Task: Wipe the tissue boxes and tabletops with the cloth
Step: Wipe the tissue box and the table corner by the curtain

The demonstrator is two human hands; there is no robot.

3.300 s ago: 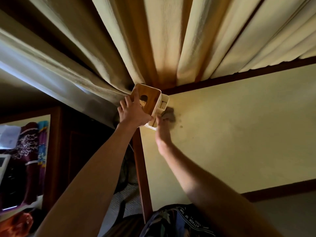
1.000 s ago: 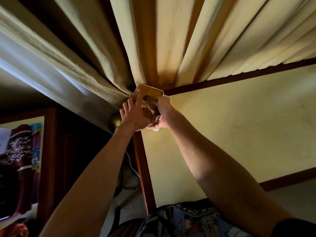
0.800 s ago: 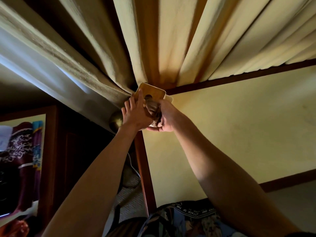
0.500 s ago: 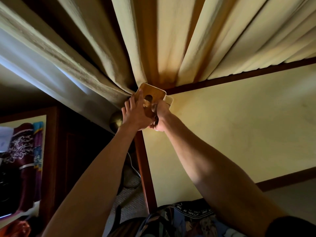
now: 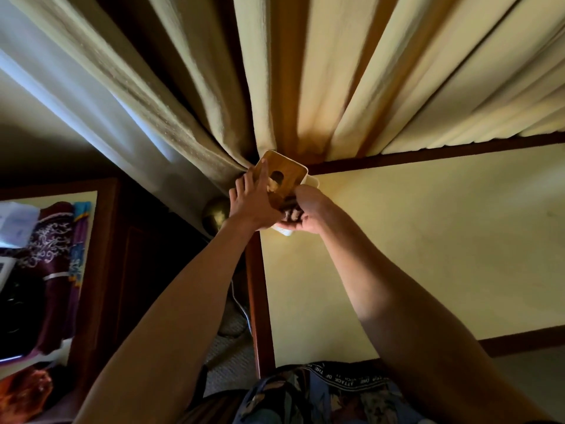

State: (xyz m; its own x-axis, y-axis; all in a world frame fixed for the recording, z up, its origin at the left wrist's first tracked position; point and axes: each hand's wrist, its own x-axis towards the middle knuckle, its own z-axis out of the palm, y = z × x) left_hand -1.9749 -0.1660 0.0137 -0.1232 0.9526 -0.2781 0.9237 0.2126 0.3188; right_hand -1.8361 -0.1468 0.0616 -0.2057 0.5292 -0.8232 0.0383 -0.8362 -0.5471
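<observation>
A left hand (image 5: 252,203) steadies a wooden-topped tissue box (image 5: 282,179) (tilted, at the tabletop (image 5: 412,240) corner) while the right hand (image 5: 307,214) presses a dark cloth (image 5: 290,209) against it

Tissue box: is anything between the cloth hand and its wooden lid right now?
Nothing visible. The right hand holds the cloth against the tissue box lid's near edge; the left hand steadies the lid's left side, clear of the cloth.
</observation>
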